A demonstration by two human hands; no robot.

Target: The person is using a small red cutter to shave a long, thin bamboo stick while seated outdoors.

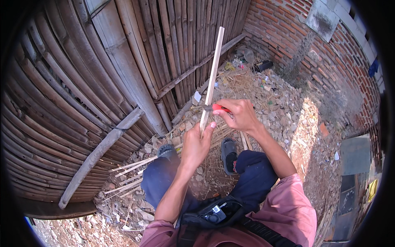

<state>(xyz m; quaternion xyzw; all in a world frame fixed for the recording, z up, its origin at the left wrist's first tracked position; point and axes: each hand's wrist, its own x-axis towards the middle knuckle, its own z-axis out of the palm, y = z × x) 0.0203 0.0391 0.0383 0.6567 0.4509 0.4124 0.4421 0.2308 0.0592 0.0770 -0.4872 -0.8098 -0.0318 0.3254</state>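
Observation:
My left hand is closed around the lower end of a long pale bamboo strip, which stands nearly upright and leans slightly right. My right hand grips a red-handled knife, thumb along its handle. The knife's dark blade lies across the strip, touching it just above my left fingers. Part of the handle is hidden inside my right fist. More pale strips lie in a loose bundle on the ground by my feet, partly covered by my legs.
A wall of bamboo poles rises close on the left, with a slanting brace. A brick wall stands at the back right. Rubble and straw cover the ground. My sandalled feet rest amid it; dark panels lean at right.

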